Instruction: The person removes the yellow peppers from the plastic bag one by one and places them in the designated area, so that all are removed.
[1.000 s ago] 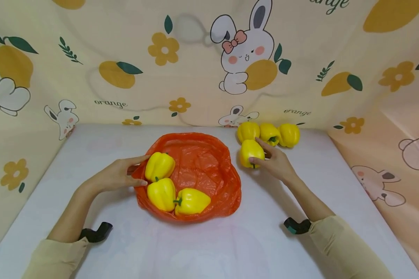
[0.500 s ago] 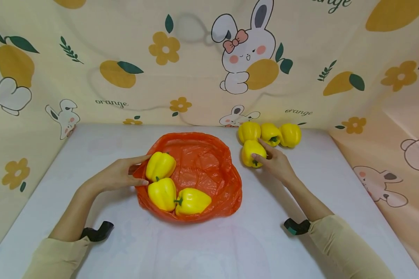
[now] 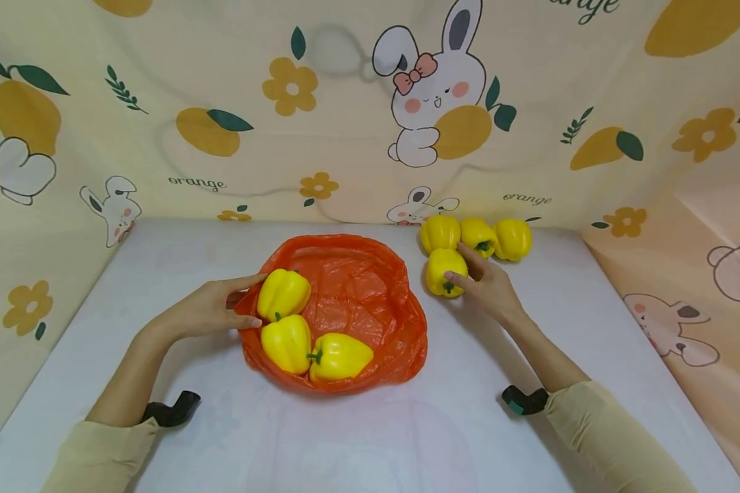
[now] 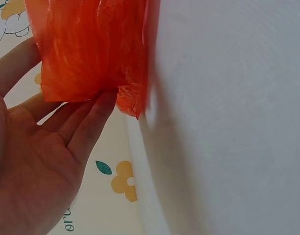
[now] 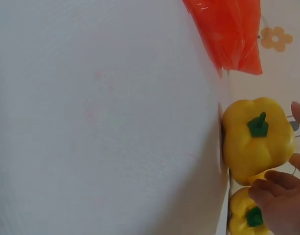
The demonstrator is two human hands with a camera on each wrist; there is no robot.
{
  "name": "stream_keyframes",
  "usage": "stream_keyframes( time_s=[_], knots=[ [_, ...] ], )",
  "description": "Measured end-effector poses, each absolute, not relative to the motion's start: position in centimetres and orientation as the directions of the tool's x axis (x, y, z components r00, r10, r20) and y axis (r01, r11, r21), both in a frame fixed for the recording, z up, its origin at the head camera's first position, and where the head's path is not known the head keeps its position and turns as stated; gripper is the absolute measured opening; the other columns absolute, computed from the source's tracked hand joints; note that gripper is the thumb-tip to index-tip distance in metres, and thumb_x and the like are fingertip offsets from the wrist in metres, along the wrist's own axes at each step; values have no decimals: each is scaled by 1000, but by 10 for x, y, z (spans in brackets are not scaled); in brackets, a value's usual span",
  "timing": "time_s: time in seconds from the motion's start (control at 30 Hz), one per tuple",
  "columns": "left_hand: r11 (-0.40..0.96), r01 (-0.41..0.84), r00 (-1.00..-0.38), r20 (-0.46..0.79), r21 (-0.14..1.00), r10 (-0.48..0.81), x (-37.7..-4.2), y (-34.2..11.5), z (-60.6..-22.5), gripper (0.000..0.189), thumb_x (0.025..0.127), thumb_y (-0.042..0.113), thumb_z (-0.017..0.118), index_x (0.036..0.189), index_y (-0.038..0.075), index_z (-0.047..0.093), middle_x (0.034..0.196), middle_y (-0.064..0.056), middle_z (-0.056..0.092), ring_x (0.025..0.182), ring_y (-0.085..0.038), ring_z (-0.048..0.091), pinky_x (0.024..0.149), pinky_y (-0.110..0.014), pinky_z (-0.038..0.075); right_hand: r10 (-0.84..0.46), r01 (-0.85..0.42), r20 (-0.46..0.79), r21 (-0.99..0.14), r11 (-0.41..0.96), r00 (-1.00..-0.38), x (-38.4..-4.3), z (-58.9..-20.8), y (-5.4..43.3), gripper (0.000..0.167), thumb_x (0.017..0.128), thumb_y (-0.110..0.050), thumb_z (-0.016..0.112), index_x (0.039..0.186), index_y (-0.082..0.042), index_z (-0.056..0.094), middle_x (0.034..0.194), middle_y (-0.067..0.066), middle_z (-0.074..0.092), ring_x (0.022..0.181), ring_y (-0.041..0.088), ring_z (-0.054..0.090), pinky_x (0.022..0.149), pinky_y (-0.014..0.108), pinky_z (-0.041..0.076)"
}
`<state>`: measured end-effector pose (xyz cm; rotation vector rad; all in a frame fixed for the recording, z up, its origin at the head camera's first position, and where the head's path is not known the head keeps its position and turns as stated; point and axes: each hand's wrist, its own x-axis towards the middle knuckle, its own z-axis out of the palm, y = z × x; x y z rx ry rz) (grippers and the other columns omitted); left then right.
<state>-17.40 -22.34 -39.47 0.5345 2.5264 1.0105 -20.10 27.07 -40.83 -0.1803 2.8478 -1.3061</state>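
A red plastic bag (image 3: 358,281) stands wide-mouthed on the table, holding three yellow bell peppers, one of them an upper-left pepper (image 3: 284,294). At its left side, my left hand (image 3: 203,311) touches the bag with fairly straight fingers. The left wrist view shows those fingers (image 4: 86,129) against the bag's outer wall (image 4: 91,49). To the bag's right, my right hand (image 3: 487,287) holds a yellow bell pepper (image 3: 440,267) between thumb and fingers. In the right wrist view this pepper (image 5: 257,142) shows its green stem, and the hand (image 5: 287,200) is partly cut off.
Three more yellow peppers form a row at the back right: a left one (image 3: 438,231), a middle one (image 3: 475,233) and a right one (image 3: 513,239). The white table (image 3: 358,438) meets a printed cloth backdrop (image 3: 345,144) behind and at both sides.
The pepper at my right hand has tilted slightly, its stem now a little higher. My left hand, the bag and the peppers in it look the same.
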Motion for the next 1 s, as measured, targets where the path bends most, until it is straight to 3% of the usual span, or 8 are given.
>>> stream_keyframes(
  time_s=[0.27, 0.47, 0.67, 0.9, 1.0],
  knots=[
    [662, 207, -857, -192, 720, 478, -174, -225, -393, 86, 85, 46, 77, 155, 15, 37, 152, -18, 43, 127, -36, 49, 101, -55, 48, -85, -207, 195, -775, 597, -977, -198, -402, 265, 67, 90, -32, 75, 147, -11, 48, 149, 12, 48, 140, 30, 42, 115, 47, 34],
    [656, 205, -859, -188, 726, 476, -175, -226, -394, 86, 84, 45, 77, 154, 16, 38, 152, -16, 43, 127, -35, 49, 100, -54, 48, -144, -336, 311, -759, 558, -940, -190, -395, 256, 58, 89, -16, 76, 142, -8, 55, 146, 9, 52, 140, 26, 42, 114, 45, 34],
    [659, 205, -861, -187, 723, 474, -173, -225, -396, 86, 84, 45, 77, 154, 16, 38, 152, -16, 43, 127, -36, 49, 99, -53, 50, -215, -396, 334, -756, 521, -918, -183, -392, 248, 54, 89, -10, 76, 140, -8, 57, 143, 6, 56, 139, 23, 43, 115, 45, 34],
    [666, 196, -862, -197, 720, 467, -173, -224, -396, 86, 84, 44, 78, 154, 16, 38, 153, -16, 43, 129, -36, 47, 100, -53, 49, -292, -393, 280, -784, 481, -914, -158, -363, 222, 53, 88, 1, 73, 137, 3, 56, 147, 17, 49, 138, 31, 44, 109, 52, 39],
    [673, 199, -863, -198, 712, 464, -174, -223, -396, 86, 84, 44, 78, 154, 15, 37, 153, -17, 42, 129, -36, 47, 100, -54, 48, -330, -411, 281, -796, 444, -901, -158, -371, 219, 55, 87, 2, 74, 139, -3, 56, 149, 12, 49, 138, 29, 45, 107, 54, 41]
  ],
)
